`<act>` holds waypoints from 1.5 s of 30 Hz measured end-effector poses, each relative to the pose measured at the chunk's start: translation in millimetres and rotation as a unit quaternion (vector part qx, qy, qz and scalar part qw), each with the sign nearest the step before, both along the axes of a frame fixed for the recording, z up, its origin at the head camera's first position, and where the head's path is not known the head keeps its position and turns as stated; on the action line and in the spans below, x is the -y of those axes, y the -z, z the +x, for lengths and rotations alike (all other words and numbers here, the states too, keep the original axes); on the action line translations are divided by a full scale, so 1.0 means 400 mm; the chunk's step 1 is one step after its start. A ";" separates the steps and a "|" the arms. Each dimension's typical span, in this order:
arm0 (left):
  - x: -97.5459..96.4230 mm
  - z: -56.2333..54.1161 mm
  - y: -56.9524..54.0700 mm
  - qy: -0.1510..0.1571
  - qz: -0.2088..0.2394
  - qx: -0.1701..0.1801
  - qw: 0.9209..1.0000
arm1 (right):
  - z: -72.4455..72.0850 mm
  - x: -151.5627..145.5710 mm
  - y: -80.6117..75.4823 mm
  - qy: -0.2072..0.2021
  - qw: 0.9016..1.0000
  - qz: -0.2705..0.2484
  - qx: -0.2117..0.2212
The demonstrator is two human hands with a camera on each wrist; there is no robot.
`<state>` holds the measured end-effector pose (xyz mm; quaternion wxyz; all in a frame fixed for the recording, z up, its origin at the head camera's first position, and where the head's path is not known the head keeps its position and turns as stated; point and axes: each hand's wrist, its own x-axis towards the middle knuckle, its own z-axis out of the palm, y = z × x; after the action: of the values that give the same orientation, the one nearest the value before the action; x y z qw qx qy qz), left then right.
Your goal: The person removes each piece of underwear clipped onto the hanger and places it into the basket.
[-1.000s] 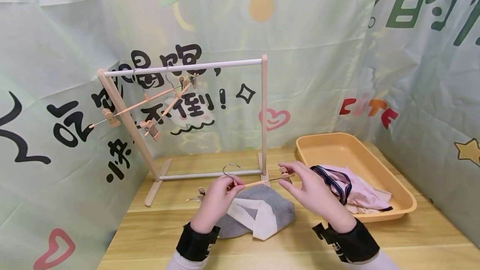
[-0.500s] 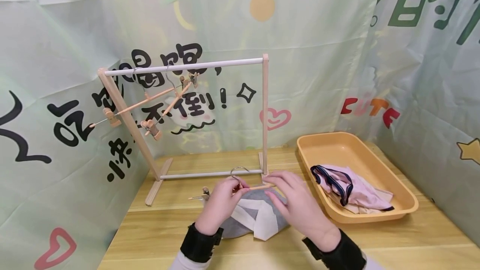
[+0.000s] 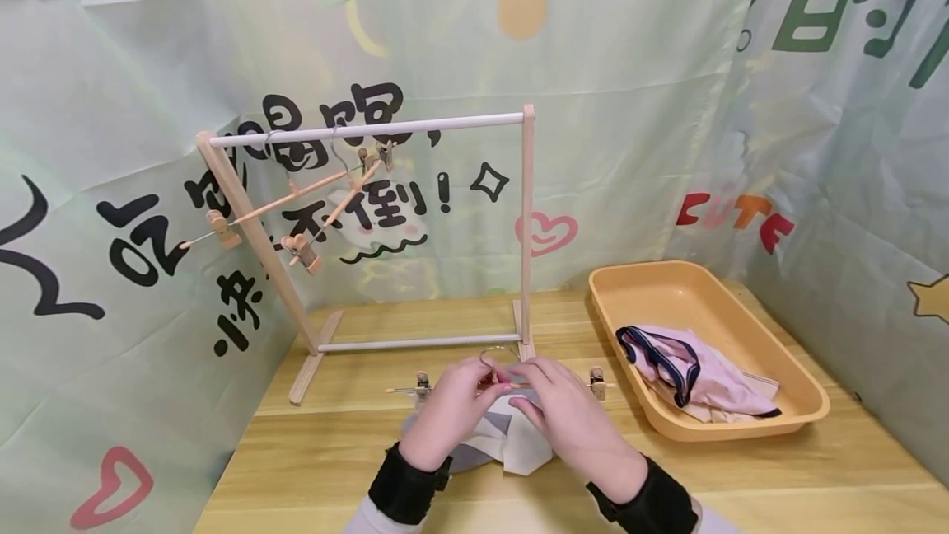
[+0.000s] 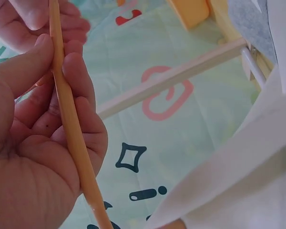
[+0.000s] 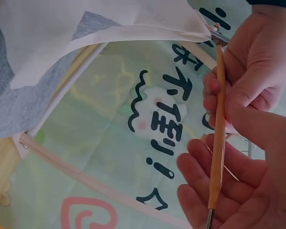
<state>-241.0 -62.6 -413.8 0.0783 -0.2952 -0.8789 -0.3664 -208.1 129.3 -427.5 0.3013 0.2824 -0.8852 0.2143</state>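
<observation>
Both hands are at a wooden clip hanger [image 4: 72, 126] above the table. My left hand [image 3: 458, 404] grips its bar near the middle, thumb and fingers around the wood. My right hand [image 3: 569, 417] is beside it, its fingers curved behind the bar and its thumb against it. One metal-and-wood clip [image 3: 423, 386] shows left of the hands, another clip [image 3: 597, 384] to the right. Below is a grey garment with a white part [image 3: 525, 437]; in the right wrist view, a corner of the white fabric [image 5: 133, 33] reaches the clip beyond my left hand.
A wooden drying rack [image 3: 528, 221] stands behind, with two clip hangers [image 3: 322, 180] on the left of its top rail. At the right, an orange tray [image 3: 667, 291] holds a pink garment with dark trim [image 3: 715, 373]. A printed curtain [image 3: 630, 147] surrounds the table.
My right hand has left the right-hand clip and moved left along the bar to beside my left hand. The hanger and left hand have shifted right and slightly lower.
</observation>
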 end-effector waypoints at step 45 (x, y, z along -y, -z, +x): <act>0.169 -0.028 -0.081 -0.094 0.149 -0.028 0.984 | -0.046 -0.075 -0.047 0.008 0.987 -0.138 0.080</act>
<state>-252.3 -130.2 -381.3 0.1801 -0.2060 -0.8358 -0.4761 -226.7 159.3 -408.8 0.2672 0.2132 -0.8707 0.3537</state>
